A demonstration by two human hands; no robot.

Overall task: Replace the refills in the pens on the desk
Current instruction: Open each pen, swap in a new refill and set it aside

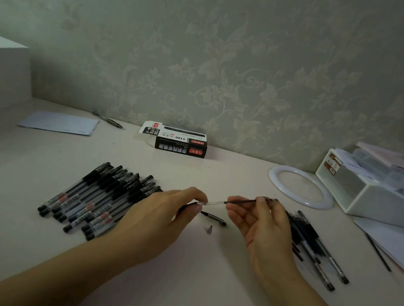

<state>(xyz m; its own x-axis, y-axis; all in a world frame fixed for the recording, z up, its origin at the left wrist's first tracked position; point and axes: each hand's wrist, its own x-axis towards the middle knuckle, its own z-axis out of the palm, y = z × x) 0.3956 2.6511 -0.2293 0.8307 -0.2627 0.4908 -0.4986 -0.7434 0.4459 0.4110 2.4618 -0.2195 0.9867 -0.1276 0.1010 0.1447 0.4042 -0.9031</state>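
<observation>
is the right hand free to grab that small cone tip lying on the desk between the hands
Probably not yet: the right hand is pinching a refill whose other end the left hand holds. The cone tip itself lies uncovered.

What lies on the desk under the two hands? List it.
Under the left hand and right hand lie a dark pen part and a small cone tip. The hands cover parts of both pen piles.
</observation>
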